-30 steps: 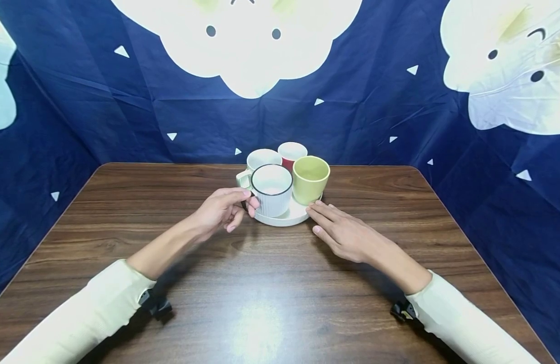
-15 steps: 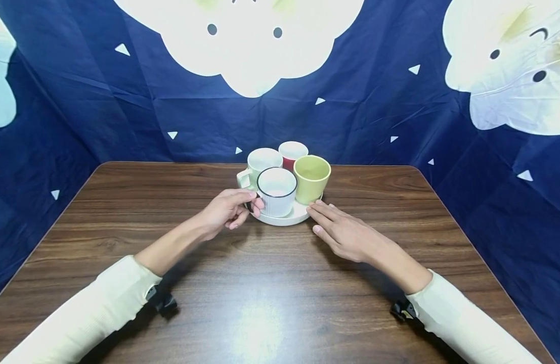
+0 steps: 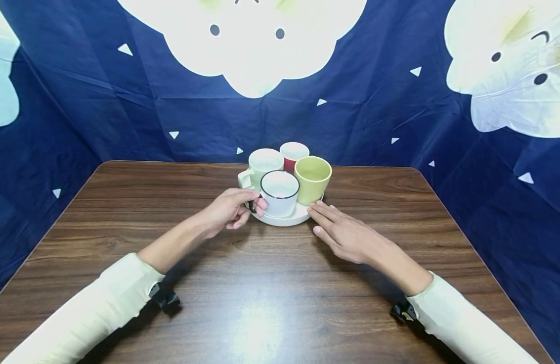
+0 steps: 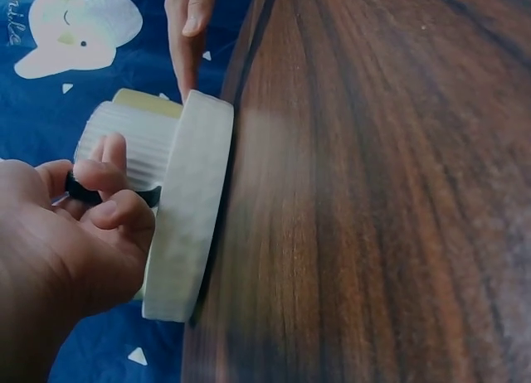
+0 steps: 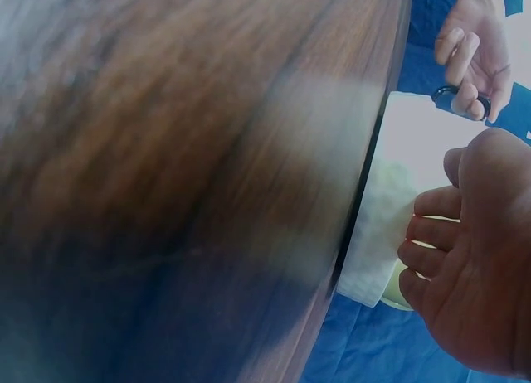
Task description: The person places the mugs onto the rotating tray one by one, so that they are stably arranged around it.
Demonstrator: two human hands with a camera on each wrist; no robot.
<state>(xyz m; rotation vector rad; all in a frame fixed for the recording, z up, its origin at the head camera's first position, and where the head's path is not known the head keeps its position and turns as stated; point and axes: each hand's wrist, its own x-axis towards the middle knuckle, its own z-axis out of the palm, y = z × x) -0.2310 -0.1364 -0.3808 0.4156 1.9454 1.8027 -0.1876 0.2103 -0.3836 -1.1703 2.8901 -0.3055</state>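
Note:
My left hand [image 3: 231, 210] pinches the black handle [image 4: 83, 189] of a white ribbed mug [image 3: 280, 196] with a black rim. The mug stands upright at the front of a round white tray [image 3: 285, 221]. Behind it on the same tray are a pale green mug [image 3: 264, 161], a red cup [image 3: 290, 164] with a white inside, and a yellow-green cup [image 3: 312, 180]. My right hand [image 3: 348, 232] has its fingers straight, with the fingertips at the tray's right front edge. In the right wrist view those fingers [image 5: 431, 231] lie along the tray's side.
The tray stands near the back of a brown wooden table [image 3: 257, 283]. A dark blue cloth [image 3: 207, 121] with white cloud shapes hangs right behind the table's far edge. The pale green mug's handle [image 3: 245, 179] points left, close to my left hand.
My left hand has brought the white ribbed mug down and slightly right onto the tray, closer to the other cups. The right hand has stayed in place.

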